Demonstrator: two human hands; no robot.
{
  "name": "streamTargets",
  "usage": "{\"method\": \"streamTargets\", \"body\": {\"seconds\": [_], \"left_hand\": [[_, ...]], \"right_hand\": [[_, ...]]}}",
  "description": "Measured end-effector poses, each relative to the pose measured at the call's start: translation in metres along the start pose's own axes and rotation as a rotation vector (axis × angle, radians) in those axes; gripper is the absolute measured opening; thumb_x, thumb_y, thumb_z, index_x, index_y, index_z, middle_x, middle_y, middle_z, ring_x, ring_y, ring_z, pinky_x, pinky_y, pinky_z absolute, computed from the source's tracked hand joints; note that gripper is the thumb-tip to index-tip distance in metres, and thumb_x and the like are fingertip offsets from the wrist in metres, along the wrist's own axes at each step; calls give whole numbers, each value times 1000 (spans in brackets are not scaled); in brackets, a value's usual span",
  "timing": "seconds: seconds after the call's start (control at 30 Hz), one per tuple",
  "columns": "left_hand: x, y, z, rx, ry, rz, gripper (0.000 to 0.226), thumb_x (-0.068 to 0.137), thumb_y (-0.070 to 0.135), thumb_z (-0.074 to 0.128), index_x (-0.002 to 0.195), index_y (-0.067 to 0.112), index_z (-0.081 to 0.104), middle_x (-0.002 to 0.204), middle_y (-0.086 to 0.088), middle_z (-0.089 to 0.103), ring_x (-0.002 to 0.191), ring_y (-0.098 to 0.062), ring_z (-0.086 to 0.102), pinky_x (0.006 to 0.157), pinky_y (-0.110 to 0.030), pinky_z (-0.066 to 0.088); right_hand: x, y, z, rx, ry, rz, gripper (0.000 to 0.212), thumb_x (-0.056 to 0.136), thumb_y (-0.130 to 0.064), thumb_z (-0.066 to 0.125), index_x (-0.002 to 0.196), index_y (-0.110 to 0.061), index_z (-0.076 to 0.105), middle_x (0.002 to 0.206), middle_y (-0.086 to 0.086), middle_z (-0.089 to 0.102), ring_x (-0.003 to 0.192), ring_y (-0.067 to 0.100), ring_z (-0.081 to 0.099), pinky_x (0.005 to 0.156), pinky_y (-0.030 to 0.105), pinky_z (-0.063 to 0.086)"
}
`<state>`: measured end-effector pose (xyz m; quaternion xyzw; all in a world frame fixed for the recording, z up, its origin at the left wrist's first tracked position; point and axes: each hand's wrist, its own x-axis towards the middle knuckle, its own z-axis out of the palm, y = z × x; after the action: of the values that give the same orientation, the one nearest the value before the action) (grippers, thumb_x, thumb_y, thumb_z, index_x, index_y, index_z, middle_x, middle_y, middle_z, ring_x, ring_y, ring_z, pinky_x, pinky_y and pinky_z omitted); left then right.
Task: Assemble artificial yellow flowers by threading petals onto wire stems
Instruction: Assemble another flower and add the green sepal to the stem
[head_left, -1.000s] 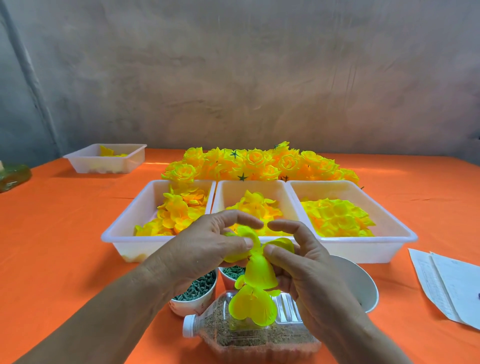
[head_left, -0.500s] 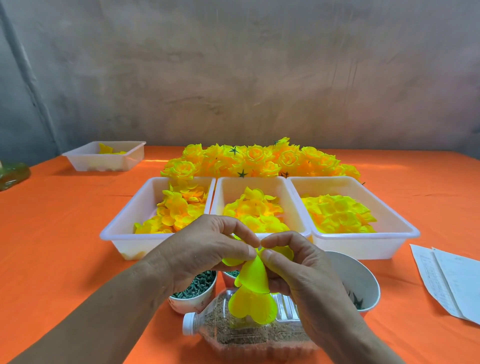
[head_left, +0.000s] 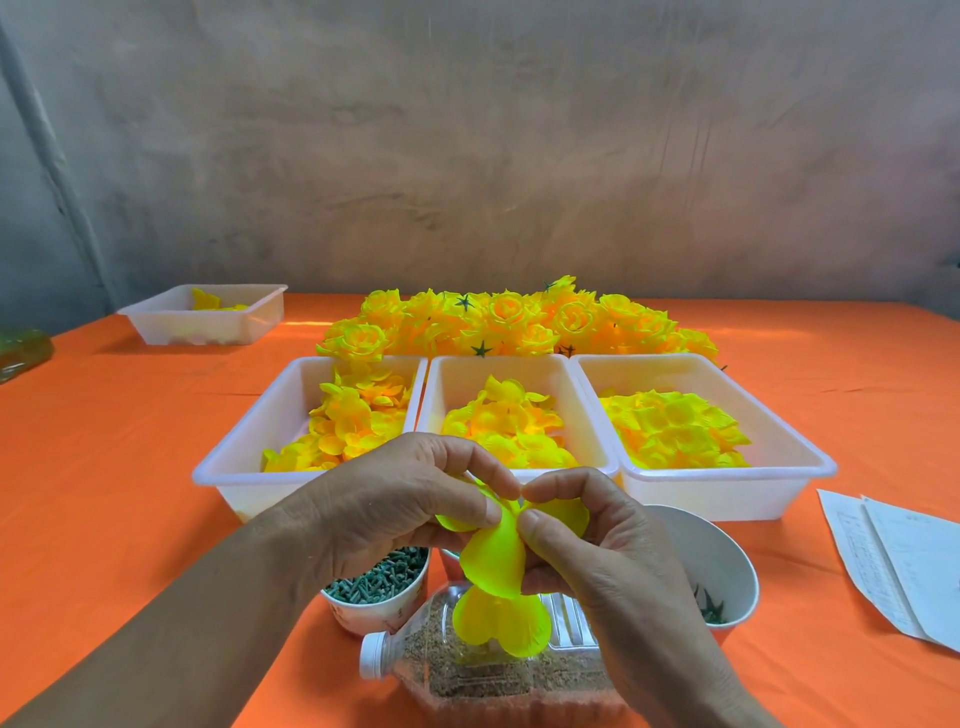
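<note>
Yellow petals (head_left: 492, 564) – pinched upright – above the bottle (head_left: 483, 670)

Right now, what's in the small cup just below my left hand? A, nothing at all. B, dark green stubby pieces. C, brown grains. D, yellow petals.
B: the cup below the left hand, which pinches the yellow petal piece, is full of dark green stubby pieces.
</note>
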<state>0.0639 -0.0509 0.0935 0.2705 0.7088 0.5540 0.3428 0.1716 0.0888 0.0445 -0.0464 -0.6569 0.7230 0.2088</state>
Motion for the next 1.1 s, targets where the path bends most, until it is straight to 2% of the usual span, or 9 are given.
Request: {"method": "streamTargets", "body": {"seconds": [0.17,0.3,0.47,0.73,0.9,1.0,1.1], "left_hand": [[-1,-1,-2,-2,1,11,25,62,11,72,85,20,78,93,-11,66,85,-23,66,82,-34,58],[-2,1,-5,6,0,28,27,63,12,72,88,21,78,93,-8,69,86,-21,67,80,-31,58],[-1,-1,-3,-2,11,-6,26,62,10,71,86,18,77,95,-12,69,89,-25,67,86,-37,57],[-1,-10,-3,-76,-50,-53,20,66,14,72,84,21,77,89,-7,70,82,-21,68,72,-31,58],[2,-17,-1,-31,-51,-105,21,69,6,69,83,20,76,81,-7,70,74,-21,67,68,-33,59],[6,-21,3,43,-24,-131,24,63,8,68,81,22,75,78,-5,67,74,-22,62,71,-35,55],[8,-27,9,138,-12,-158,24,62,11,67,81,23,74,76,-4,65,70,-17,61,67,-33,54]], "right_hand": [[-1,3,1,-68,18,-38,23,84,-5,69,81,-28,70,66,11,68,58,25,65,59,39,58],[-1,3,2,-84,15,-45,21,85,-7,69,85,-28,69,66,10,69,58,24,66,59,37,57],[-1,3,2,-110,15,-58,23,85,-7,69,84,-29,69,72,11,70,63,31,68,61,41,60],[-6,7,2,-136,9,-18,25,85,-6,68,81,-31,69,64,2,67,55,15,63,54,29,53],[-8,7,-1,-191,-17,19,17,85,-14,66,81,-30,68,56,8,64,48,16,60,47,25,48],[-9,13,-5,-275,-15,58,19,85,-14,66,82,-32,68,57,9,65,47,14,60,45,24,46],[-10,21,-9,-399,-8,85,16,83,-17,67,82,-33,68,60,8,67,48,12,61,46,27,47]]}}
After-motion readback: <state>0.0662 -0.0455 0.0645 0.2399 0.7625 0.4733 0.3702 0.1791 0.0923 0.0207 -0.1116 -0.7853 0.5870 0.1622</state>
